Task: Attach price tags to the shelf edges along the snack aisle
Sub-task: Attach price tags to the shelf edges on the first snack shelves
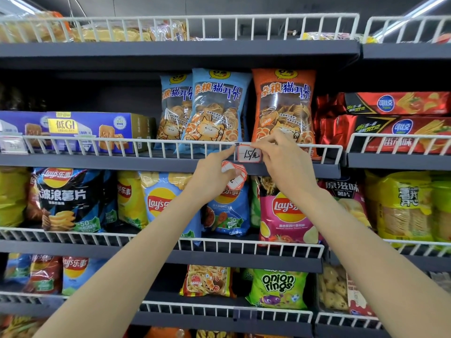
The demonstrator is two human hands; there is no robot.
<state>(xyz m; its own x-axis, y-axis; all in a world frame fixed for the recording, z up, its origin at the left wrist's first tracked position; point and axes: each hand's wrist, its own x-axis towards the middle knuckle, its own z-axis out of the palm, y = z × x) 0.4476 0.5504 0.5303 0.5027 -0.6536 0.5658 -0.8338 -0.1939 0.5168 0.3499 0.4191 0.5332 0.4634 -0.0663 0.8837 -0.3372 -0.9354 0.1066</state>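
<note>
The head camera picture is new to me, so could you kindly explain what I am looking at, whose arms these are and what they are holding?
There is no machine here: a person wears one wide-angle camera on the head, so you look forward and down along their own bare arms at a snack aisle. The right hand pinches the top of a handwritten price tag against the white wire rail of the shelf holding cat-picture snack bags. The left hand points its forefinger at the tag's left edge while holding spare red-bordered tags in the other fingers. Below stand Lay's chip bags, lower still a green onion rings bag.
</note>
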